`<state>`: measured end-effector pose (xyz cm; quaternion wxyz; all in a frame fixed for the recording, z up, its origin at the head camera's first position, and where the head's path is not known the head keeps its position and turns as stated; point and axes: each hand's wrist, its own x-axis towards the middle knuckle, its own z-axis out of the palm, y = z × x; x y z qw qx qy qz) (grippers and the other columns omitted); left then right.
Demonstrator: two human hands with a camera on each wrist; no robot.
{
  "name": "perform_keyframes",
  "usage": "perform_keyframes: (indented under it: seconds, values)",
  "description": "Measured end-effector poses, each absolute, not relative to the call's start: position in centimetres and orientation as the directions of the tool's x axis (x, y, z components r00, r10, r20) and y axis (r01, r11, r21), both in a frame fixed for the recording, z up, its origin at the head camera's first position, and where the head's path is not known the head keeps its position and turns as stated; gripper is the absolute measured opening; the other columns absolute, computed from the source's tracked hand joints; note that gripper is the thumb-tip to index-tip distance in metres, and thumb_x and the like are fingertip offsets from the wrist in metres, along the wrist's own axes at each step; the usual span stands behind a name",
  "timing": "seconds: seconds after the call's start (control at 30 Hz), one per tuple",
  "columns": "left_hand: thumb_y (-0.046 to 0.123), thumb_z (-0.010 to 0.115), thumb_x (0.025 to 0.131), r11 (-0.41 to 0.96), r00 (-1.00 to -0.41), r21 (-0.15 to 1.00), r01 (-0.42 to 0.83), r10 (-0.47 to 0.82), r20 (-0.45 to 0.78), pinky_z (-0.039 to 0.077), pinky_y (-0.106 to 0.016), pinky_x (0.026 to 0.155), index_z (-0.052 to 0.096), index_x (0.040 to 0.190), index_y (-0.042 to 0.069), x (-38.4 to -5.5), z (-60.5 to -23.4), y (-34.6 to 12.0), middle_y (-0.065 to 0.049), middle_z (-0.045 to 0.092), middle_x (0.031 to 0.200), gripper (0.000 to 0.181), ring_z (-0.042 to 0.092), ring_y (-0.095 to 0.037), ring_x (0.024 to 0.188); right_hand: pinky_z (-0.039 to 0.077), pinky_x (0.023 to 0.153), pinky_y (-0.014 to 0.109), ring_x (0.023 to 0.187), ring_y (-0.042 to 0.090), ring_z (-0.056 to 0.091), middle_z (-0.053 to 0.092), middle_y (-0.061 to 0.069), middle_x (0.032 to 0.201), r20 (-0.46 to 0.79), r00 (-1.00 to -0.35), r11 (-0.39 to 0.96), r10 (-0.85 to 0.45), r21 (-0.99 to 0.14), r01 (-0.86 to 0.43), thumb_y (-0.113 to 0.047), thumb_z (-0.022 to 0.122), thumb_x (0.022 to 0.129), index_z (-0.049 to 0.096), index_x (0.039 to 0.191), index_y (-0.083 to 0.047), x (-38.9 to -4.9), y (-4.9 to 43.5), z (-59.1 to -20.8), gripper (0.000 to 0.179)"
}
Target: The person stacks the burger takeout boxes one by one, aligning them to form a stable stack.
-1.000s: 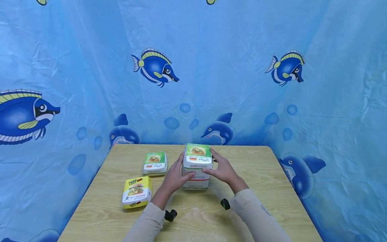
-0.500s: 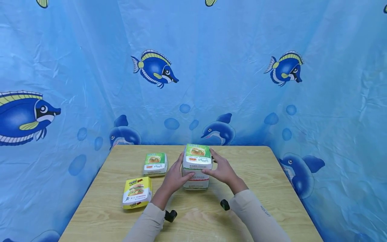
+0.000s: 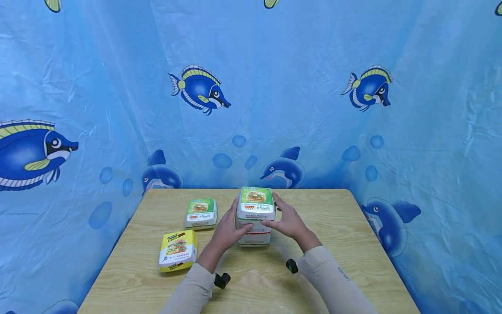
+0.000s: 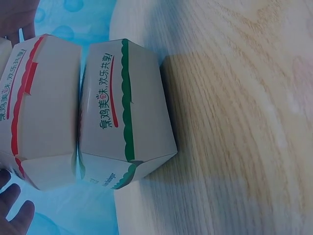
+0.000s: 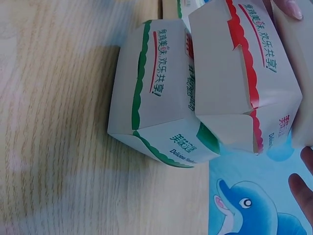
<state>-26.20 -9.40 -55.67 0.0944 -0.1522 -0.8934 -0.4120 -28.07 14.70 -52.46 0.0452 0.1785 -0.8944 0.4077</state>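
Three burger boxes stand stacked near the table's far side. On top sits a burger box (image 3: 256, 204) with a green lid picture. My left hand (image 3: 227, 229) grips its left side, the thumb bent round to the front. From the right, my right hand (image 3: 289, 221) holds the same box, thumb also at the front. Below it is a red-trimmed burger box (image 4: 49, 98), and at the bottom a green-trimmed burger box (image 5: 151, 88) rests on the table. In the right wrist view, the middle box's edges sit slightly off from the bottom one's.
Left of the stack lie another green-and-white burger box (image 3: 201, 213) and a yellow-and-white burger box (image 3: 178, 250), both on the wooden table (image 3: 333, 218). A blue curtain (image 3: 251, 109) printed with fish and dolphins hangs behind and at both sides.
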Motion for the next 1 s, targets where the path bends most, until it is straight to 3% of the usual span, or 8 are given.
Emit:
perform_keyframes:
  seconds: [0.63, 1.0]
  values:
    - [0.071, 0.062, 0.079, 0.605, -0.937, 0.717, 0.346, 0.179, 0.3, 0.038, -0.059, 0.101, 0.005, 0.157, 0.035, -26.04, -56.04, -9.55, -0.009, 0.037, 0.152, 0.103, 0.038, -0.034, 0.135, 0.044, 0.098, 0.051, 0.125, 0.034, 0.05, 0.039, 0.009, 0.151, 0.216, -0.934, 0.62, -0.283, -0.702, -0.35, -0.06, 0.08, 0.07, 0.02, 0.157, -0.02, -27.7, 14.85, -52.57, 0.113]
    - [0.064, 0.066, 0.082, 0.598, -0.932, 0.717, 0.359, 0.184, 0.312, 0.038, -0.06, 0.1, 0.005, 0.157, 0.032, -25.96, -56.29, -9.54, -0.01, 0.039, 0.15, 0.102, 0.04, -0.034, 0.134, 0.045, 0.098, 0.051, 0.124, 0.031, 0.051, 0.045, 0.008, 0.147, 0.234, -0.928, 0.623, -0.291, -0.69, -0.369, -0.057, 0.082, 0.069, 0.021, 0.157, -0.019, -27.84, 15.17, -52.68, 0.113]
